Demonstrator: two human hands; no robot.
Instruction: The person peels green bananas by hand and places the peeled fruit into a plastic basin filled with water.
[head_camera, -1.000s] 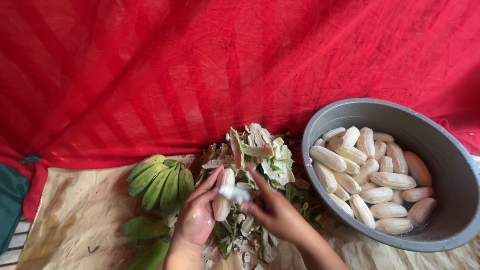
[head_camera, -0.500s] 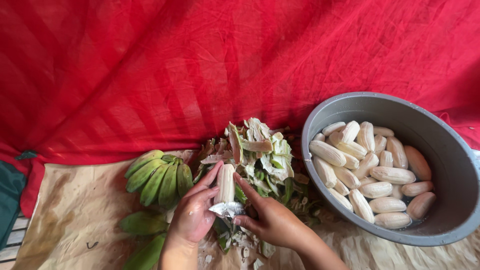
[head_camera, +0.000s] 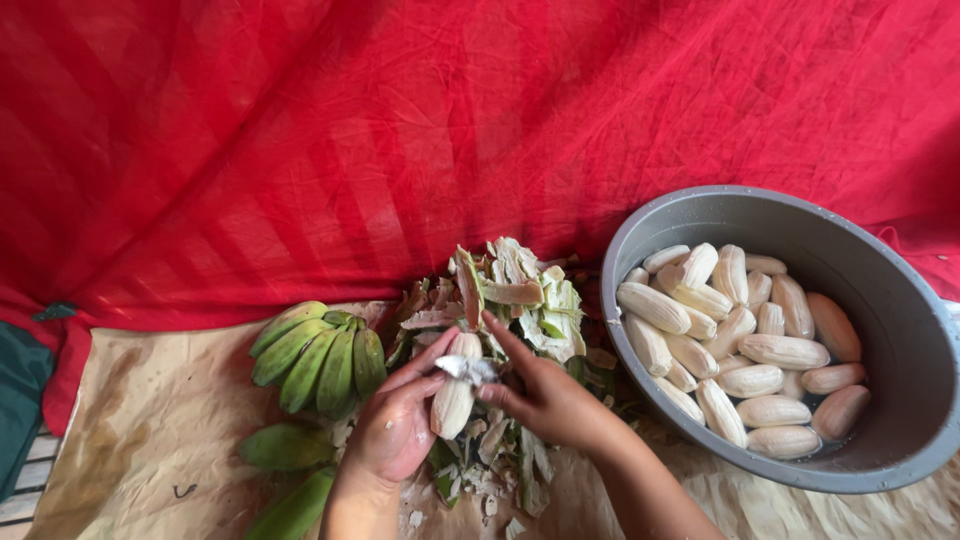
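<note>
My left hand (head_camera: 395, 425) grips a pale peeled banana (head_camera: 452, 398), held nearly upright over a heap of peelings (head_camera: 505, 295). My right hand (head_camera: 545, 395) holds a small knife (head_camera: 468, 369) whose blade lies across the banana's upper part, index finger stretched out along it. A bunch of green unpeeled bananas (head_camera: 315, 355) lies just left of my left hand. A grey basin (head_camera: 900, 300) at the right holds several peeled bananas (head_camera: 745, 340) in water.
A red cloth (head_camera: 450, 130) hangs across the whole background. Brown paper (head_camera: 140, 430) covers the surface beneath. More loose green bananas (head_camera: 285, 450) lie at the lower left. A dark green fabric (head_camera: 20, 390) shows at the left edge.
The banana has been turned in my left hand, and the knife in my right hand has moved up from the banana's lower end to its upper part.
</note>
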